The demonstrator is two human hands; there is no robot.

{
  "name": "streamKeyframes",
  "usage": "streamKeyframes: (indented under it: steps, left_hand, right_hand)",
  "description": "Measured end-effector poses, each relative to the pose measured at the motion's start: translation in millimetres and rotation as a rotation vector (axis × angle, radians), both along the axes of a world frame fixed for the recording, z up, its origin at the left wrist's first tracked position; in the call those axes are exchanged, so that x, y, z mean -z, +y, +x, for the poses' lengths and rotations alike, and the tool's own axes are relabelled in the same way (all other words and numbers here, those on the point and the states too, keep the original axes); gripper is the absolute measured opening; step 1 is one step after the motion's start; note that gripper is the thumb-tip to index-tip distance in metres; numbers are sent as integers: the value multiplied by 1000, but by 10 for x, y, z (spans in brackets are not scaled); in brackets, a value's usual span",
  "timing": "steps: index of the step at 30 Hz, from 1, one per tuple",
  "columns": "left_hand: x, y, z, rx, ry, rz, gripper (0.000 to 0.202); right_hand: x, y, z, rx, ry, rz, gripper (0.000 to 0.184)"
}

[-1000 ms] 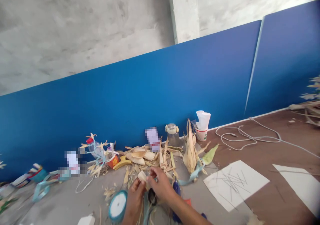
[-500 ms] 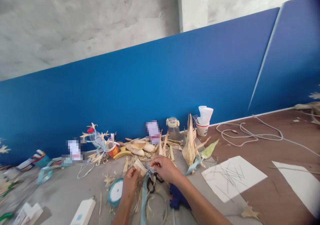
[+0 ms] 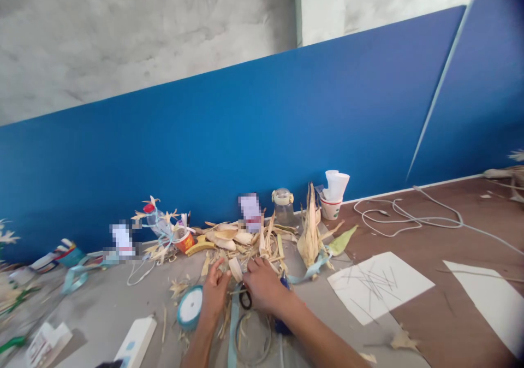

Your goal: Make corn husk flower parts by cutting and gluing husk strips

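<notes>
A short pale strip of corn husk [image 3: 235, 269] stands up between my hands. My right hand [image 3: 266, 286] is closed, its fingertips at the strip's right side. On the other side my left hand [image 3: 216, 286] has its thumb and forefinger apart, a small gap from the strip. Just below lie scissors [image 3: 245, 299] with black handles, partly hidden by my right hand. A light blue ribbon [image 3: 233, 330] runs toward me beside a wire loop [image 3: 266, 346]. Under my right wrist a dark blue tool [image 3: 283, 326] is mostly covered. Left of my left hand is a ribbon spool [image 3: 191, 305].
Dried husks [image 3: 229, 239] pile along the blue partition [image 3: 204, 155]. A clear jar [image 3: 283, 207], an upright husk bundle [image 3: 310, 239] and a paper cup [image 3: 331, 208] stand behind. Thin wires lie on white paper [image 3: 380, 297] at right. A white power strip [image 3: 137, 340] lies front left.
My left fingers have come away from the husk strip and spread. My right hand has moved slightly left and down, closing beside the strip and covering more of the scissors.
</notes>
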State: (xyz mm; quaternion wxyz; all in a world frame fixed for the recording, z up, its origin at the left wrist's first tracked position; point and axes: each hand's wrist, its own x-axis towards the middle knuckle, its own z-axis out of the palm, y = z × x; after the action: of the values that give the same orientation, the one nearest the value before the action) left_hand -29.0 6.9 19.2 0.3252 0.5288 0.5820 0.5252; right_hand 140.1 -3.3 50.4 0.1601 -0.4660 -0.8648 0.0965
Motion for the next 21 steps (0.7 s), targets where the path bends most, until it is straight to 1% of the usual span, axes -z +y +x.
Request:
streamKeyframes:
  steps: [2, 4, 6, 9, 12, 15, 18, 21]
  left_hand:
    - [-52, -27, -4, -28, -25, 27, 62]
    - [-102, -63, -3, -31, -60, 37, 53]
    - [-143, -101, 14, 5, -77, 26, 44]
    - [-168, -143, 68, 99, -94, -11, 45]
    - [-147, -152, 122, 161, -126, -55, 48]
    - [-112, -139, 139, 179, -101, -73, 41]
    - [-104, -127, 131, 172, -31, -25, 37]
    - [-134, -123, 125, 150, 34, 11, 39]
  right_hand:
    - [-29, 35, 25, 44, 112, -24, 19]
    - [-61, 66, 53, 86, 238, -60, 20]
    - [-86, 92, 81, 106, 346, -84, 21]
    - [-107, 113, 116, 117, 442, -95, 19]
    - [-120, 110, 123, 96, 453, -84, 19]
    - [-125, 96, 106, 78, 432, -77, 21]
    - [-124, 87, 93, 70, 431, -85, 22]
    - [-127, 85, 105, 62, 459, -115, 21]
